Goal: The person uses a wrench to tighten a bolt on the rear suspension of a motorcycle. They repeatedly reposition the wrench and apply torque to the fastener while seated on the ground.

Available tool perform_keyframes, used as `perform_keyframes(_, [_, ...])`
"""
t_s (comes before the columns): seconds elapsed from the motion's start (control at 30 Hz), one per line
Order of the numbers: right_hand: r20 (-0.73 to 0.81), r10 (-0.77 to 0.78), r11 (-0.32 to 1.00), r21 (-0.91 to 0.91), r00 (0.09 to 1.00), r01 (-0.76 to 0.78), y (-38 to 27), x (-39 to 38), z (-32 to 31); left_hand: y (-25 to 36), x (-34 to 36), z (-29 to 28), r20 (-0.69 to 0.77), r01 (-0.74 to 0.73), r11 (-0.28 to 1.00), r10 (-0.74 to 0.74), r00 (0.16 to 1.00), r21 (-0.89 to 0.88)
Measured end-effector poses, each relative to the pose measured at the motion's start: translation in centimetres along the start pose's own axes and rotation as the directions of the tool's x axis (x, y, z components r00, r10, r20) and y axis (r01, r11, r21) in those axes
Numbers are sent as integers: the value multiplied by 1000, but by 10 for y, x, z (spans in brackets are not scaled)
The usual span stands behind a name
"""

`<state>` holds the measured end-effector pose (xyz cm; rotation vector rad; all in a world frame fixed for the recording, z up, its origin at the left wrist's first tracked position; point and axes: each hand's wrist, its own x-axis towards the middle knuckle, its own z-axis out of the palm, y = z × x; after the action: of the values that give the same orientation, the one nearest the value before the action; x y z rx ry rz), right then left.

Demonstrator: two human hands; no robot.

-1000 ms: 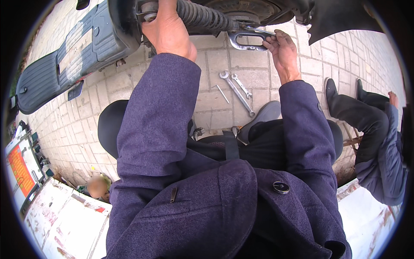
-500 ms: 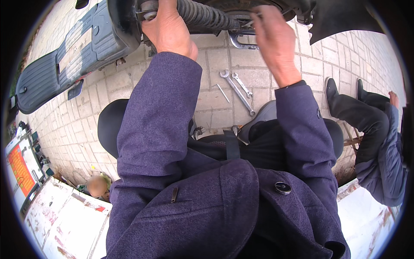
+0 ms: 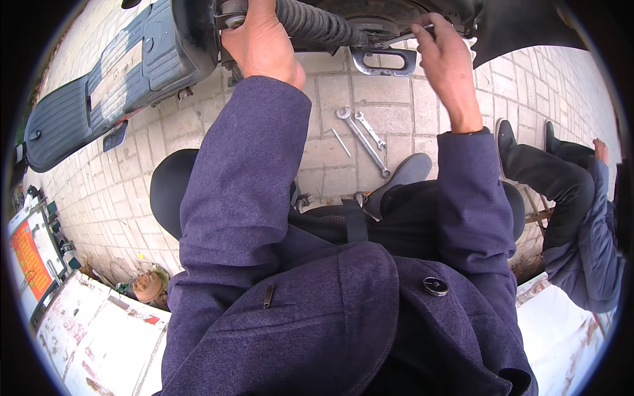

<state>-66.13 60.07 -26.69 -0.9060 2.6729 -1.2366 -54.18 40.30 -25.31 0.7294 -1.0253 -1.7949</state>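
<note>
**Hazards: Slipping and Loss of Grip**

The left hand [image 3: 267,49] is placed at the left end of a spring shock absorber [image 3: 323,23]; its fingertips are hidden beyond the upper edge, so whether the grasp is closed cannot be told. A slim metal tool [image 3: 400,39] is pinched in the narrowed right hand [image 3: 449,63]. It is located to the left of that hand, beside the wheel hub [image 3: 380,26]; whether its far end is seated cannot be confirmed.

A slotted metal bracket [image 3: 389,72] is positioned below and left of the right hand. Between and below the hands, a large wrench [image 3: 364,143], a small wrench [image 3: 371,131] and a thin rod [image 3: 341,143] are laid on the paving [image 3: 323,99].

If the tool is poorly seated or loaded at an angle, it may be slipped off, and the right knuckles may be struck against the bracket. With so light a pinch, the tool may be dropped. If the left hand's support is eased, the shock absorber could be shifted and fingers trapped.
</note>
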Motion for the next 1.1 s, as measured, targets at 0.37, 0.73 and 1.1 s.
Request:
perform_keyframes(0.37, [266,441,409,790,857,-456,113,-12,22,2,-1,2,-16,47,999,-48,999,-25])
perform_keyframes(0.73, [273,433,236,885,859,-401,133,-16,47,2,0,1,23,10,1000,-9,1000,-16])
perform_keyframes(1.1, [270,490,307,836,829,-454,127,-13,46,2,-3,2,8,8,1000,-8,1000,-20])
